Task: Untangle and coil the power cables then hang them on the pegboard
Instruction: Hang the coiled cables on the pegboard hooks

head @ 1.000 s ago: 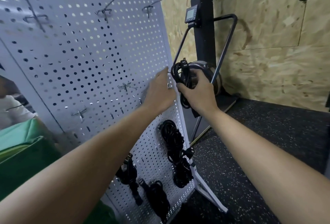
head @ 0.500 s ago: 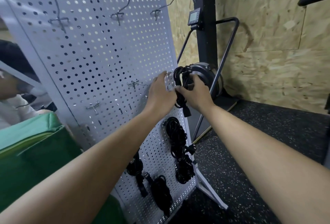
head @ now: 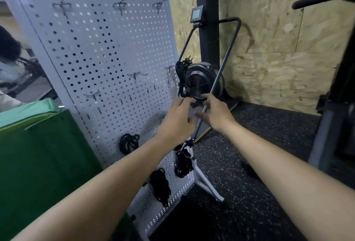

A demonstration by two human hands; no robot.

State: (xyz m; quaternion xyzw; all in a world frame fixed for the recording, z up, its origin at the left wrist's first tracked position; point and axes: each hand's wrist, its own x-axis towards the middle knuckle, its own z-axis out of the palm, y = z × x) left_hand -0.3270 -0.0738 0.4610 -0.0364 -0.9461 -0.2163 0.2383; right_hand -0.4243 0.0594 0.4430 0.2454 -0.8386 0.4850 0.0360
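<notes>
1. Black cord is in neither grip. The left hand (head: 178, 119) and right hand (head: 215, 114) sit side by side at frame centre. Their fingers (head: 208, 97) are loosely spread and slightly bent, holding nothing that can be made out. Motion blur smears the gap between the hands.
2. Key relation: the coiled cable (head: 182, 81) hangs directly above the fingertips, nearer the left hand than the right. Its lowest loop ends just above the left fingertips, and contact cannot be confirmed. Its long axis is vertical; the bundle is narrow and drawn downward, with a plug end jutting at the top.
3. Support: the coil hangs from a hook (head: 170, 67) on the right edge of the pegboard (head: 96, 48), just right of frame centre. It appears seated, though cord hides part of the hook tip.
4. Judgement: this cable looks hung. The next move would be to draw both hands down and away from the coil. A finger catching the lowest loop could lift the bundle off the hook.
5. Further out: three other coils (head: 160, 185) hang lower on the board, in the lower centre of the frame. Spare hooks (head: 135, 75) stand unused to the left and along the top.
6. Surroundings: a fan unit (head: 203, 85) stands just behind the hung coil. A green cloth (head: 38, 164) fills the lower left, and a dark speckled floor (head: 259, 144) the lower right.
</notes>
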